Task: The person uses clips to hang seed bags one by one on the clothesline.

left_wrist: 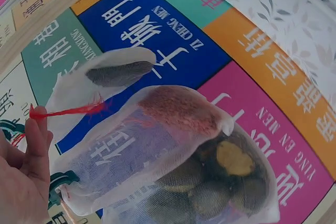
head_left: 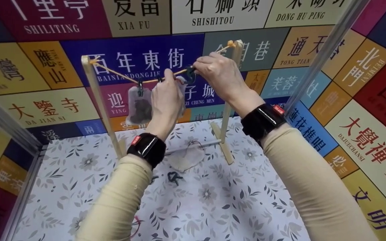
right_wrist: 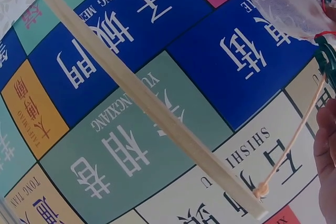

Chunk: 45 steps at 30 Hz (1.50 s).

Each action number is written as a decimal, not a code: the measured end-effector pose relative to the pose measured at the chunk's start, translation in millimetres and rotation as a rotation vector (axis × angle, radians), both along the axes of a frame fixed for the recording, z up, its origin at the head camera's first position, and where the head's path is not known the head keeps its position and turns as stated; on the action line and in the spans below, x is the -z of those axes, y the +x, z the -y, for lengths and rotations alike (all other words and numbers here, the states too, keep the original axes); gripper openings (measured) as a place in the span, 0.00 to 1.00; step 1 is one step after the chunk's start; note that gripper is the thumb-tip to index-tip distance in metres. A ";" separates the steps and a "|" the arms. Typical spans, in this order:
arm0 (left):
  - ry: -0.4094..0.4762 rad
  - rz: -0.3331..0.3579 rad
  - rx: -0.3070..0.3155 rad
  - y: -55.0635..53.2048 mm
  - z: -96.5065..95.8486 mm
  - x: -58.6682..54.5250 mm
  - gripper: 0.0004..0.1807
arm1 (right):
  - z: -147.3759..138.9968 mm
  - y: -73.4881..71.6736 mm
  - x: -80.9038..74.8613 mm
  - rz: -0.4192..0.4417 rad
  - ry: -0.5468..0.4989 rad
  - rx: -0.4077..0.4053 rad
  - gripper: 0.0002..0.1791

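My left hand (head_left: 166, 100) is at an orange cord (head_left: 116, 73) strung between two wooden posts. Its fingertips pinch a red drawstring (left_wrist: 68, 111) of a white mesh bag (left_wrist: 113, 72) with something dark grey inside. Higher and to the right, my right hand (head_left: 219, 73) grips a dark green clip (head_left: 190, 74) on the cord, beside that bag's top. Another mesh bag (head_left: 141, 108) with dark round pieces hangs from a green clip (head_left: 140, 88), left of the left hand. A mesh bag with reddish contents (left_wrist: 181, 111) hangs between them, mostly hidden behind the hand in the head view.
The left post (head_left: 101, 107) and right post (head_left: 230, 97) stand on the flower-patterned table (head_left: 206, 214). Below the cord lie another pale bag (head_left: 186, 159), a green clip (head_left: 174, 178) and a white crossbar (head_left: 209, 143). A red string (head_left: 136, 225) shows near the left sleeve.
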<state>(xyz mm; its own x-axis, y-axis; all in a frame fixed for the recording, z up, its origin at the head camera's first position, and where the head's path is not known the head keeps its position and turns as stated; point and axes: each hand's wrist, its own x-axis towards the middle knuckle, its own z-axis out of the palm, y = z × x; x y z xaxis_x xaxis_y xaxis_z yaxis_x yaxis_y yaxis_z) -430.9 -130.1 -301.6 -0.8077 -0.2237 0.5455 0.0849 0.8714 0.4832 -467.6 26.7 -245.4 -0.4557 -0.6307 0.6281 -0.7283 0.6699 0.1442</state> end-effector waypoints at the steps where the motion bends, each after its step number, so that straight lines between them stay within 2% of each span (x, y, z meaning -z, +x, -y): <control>1: 0.017 0.007 -0.006 0.8 -0.1 -1.0 0.09 | 0.0 0.9 0.1 -0.004 -0.004 -0.002 0.15; 4: 0.023 0.024 0.017 3.5 -0.8 -2.6 0.09 | -0.3 4.4 0.6 -0.013 -0.009 0.008 0.15; 8: 0.000 0.001 0.117 7.3 -1.7 -0.4 0.11 | -1.0 6.1 2.6 0.003 0.025 0.041 0.15; 10: -0.017 -0.012 0.136 9.3 -0.8 1.1 0.12 | -1.6 6.4 3.7 0.014 0.047 0.045 0.16; 12: -0.028 -0.026 0.131 11.5 0.7 1.6 0.12 | -2.2 7.2 4.4 0.020 0.058 0.040 0.17; 20: -0.042 -0.045 0.109 18.3 3.3 -0.2 0.10 | -1.4 17.8 4.3 0.003 -0.005 -0.020 0.15; 27: -0.061 -0.047 0.078 24.3 4.3 1.5 0.11 | -3.8 22.3 4.5 0.022 0.099 0.015 0.20; 30: -0.108 -0.058 0.063 28.8 3.7 2.4 0.12 | -6.9 22.8 6.1 0.041 0.133 0.034 0.23; 36: -0.292 -0.141 0.062 40.4 3.3 6.8 0.09 | -12.6 24.7 15.0 0.080 0.154 0.084 0.29; 40: -0.361 -0.168 0.115 50.5 5.2 9.4 0.10 | -16.5 27.1 22.2 0.112 0.155 0.126 0.32; 45: -0.370 -0.103 0.218 62.3 11.2 18.7 0.09 | -19.4 32.5 34.9 0.146 0.161 0.129 0.30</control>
